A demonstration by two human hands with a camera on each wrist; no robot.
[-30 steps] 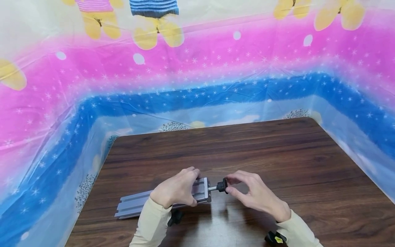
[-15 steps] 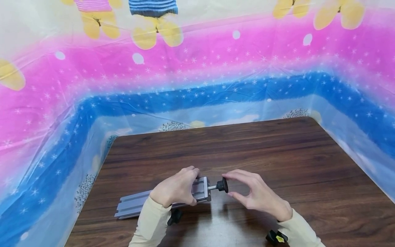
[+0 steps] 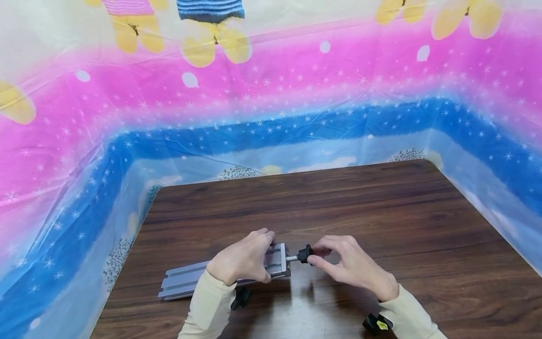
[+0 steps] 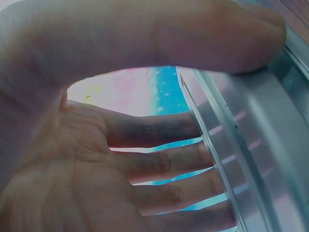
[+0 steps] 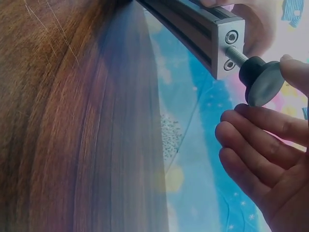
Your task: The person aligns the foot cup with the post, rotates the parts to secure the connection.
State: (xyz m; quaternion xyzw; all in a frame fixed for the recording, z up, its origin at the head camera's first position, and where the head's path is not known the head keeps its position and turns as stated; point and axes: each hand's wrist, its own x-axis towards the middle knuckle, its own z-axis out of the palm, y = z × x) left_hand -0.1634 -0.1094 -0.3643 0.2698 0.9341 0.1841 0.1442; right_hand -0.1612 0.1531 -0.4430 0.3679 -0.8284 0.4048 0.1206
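A long silver aluminium profile (image 3: 184, 280) lies slantwise above the brown table, and my left hand (image 3: 241, 256) grips it near its right end. The left wrist view shows the thumb on one face and the fingers on the opposite side of the grooved profile (image 4: 251, 145). An end plate (image 5: 219, 53) with two socket screws caps it. From the plate sticks a threaded stud (image 5: 236, 55) carrying a black levelling foot (image 5: 265, 84). My right hand (image 3: 353, 266) pinches the foot's round base at its rim between thumb and forefinger; the other fingers lie loosely bent below.
The wood-grain table (image 3: 347, 202) reaches back to a pink and blue patterned cloth (image 3: 271, 108) hanging round it. Black wrist-worn devices (image 3: 377, 325) show by the cream sleeves (image 3: 406, 310).
Half a second ago the right thumb and fingers were spread wider around the foot's rim; now they have closed in on it again. The left hand and profile stay almost still.
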